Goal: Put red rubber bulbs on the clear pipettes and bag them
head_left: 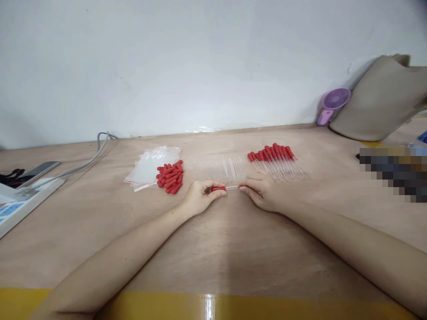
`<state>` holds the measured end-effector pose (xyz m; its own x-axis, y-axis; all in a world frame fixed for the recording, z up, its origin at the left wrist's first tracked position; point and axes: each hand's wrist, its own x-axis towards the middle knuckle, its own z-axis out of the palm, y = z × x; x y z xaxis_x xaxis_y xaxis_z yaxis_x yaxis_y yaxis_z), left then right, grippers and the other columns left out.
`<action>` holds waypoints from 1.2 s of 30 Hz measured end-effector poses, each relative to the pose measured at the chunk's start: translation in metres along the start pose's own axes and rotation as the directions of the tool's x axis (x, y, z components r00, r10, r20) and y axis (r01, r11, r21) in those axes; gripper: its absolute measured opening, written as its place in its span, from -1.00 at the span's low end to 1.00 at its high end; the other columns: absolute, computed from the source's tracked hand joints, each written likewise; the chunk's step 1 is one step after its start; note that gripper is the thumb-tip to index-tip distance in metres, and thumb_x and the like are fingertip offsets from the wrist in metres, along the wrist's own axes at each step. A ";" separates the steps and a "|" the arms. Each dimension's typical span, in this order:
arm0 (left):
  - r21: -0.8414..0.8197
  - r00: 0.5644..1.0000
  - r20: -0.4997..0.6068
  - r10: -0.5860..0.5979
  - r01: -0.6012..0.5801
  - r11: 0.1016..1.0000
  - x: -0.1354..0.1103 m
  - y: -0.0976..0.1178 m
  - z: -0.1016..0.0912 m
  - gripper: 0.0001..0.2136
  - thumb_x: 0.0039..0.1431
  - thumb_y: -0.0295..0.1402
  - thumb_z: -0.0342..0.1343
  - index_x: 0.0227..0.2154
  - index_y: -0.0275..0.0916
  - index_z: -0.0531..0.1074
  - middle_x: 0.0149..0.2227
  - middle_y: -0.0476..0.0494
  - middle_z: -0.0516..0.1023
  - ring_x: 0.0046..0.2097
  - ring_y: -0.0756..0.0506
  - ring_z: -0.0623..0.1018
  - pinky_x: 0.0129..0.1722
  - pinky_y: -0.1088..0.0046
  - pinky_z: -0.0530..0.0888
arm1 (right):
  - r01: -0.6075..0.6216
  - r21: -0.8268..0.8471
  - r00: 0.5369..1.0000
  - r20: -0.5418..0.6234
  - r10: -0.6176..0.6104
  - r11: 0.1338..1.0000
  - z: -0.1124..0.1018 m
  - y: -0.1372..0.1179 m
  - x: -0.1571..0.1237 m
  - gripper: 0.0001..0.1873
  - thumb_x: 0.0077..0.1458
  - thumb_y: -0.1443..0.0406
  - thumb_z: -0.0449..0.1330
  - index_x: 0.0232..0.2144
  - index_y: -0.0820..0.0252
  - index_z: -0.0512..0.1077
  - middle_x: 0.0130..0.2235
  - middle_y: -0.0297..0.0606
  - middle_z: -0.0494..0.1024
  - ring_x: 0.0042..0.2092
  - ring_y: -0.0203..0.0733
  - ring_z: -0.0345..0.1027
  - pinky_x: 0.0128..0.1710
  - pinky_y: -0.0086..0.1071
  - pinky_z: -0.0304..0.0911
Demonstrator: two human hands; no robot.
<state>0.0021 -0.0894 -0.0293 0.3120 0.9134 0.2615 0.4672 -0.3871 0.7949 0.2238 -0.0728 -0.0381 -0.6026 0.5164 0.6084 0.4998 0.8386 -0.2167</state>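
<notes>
My left hand point(203, 196) is closed on a red rubber dropper bulb point(218, 189), held level just above the table. My right hand point(258, 190) pinches a thin clear glass tube point(232, 187) whose left end meets the bulb's open end; how far it sits inside is hidden. Behind my hands lies a row of bare clear tubes point(220, 168). To the left is a heap of loose red bulbs point(171, 178). On the right several droppers point(275, 155), tubes with red bulbs on, lie side by side with their bulbs toward the wall.
Clear plastic bags point(151, 164) are stacked left of the loose bulbs. A power strip point(33, 202) with a grey cable point(90, 162) and a phone point(42, 169) lie far left. A purple fan point(334, 103) leans by a beige bag point(376, 102) at the back right.
</notes>
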 end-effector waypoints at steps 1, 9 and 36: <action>-0.003 1.000 0.003 0.007 -0.007 1.000 0.000 0.000 0.001 -0.78 -0.01 -0.27 0.18 -0.35 -0.32 0.51 -0.39 -0.11 0.59 -0.41 -0.02 0.52 -0.38 0.49 0.46 | -0.001 -0.008 1.000 -0.005 0.001 1.000 0.001 -0.001 0.000 -0.76 0.19 0.31 -0.04 -0.35 0.21 0.42 -0.46 -0.29 0.44 -0.42 -0.30 0.24 -0.34 -0.36 0.05; 0.010 0.993 0.002 0.115 -0.115 0.993 -0.003 -0.001 0.005 -0.80 0.02 -0.30 0.16 -0.32 -0.33 0.50 -0.36 -0.14 0.58 -0.35 -0.04 0.54 -0.32 0.44 0.48 | -0.001 -0.049 0.998 0.057 0.003 0.999 -0.001 -0.012 0.004 -0.74 0.18 0.33 -0.06 -0.39 0.23 0.41 -0.49 -0.31 0.45 -0.46 -0.32 0.23 -0.35 -0.34 -0.08; 0.332 0.860 0.024 0.509 -0.488 0.807 0.002 0.002 -0.008 -0.79 0.10 -0.38 0.10 -0.19 -0.26 0.43 -0.28 -0.15 0.55 -0.24 -0.05 0.53 -0.22 0.42 0.46 | -0.198 -0.042 0.875 0.443 0.196 0.979 -0.034 -0.030 0.029 -0.70 0.09 0.30 0.01 -0.64 0.20 0.34 -0.63 -0.38 0.37 -0.60 -0.38 0.09 -0.46 -0.41 -0.04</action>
<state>-0.0030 -0.0873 -0.0227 0.5266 0.5854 0.6165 0.4999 -0.7998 0.3324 0.2126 -0.0888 0.0115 -0.7049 0.6928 0.1521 0.6347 0.7118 -0.3007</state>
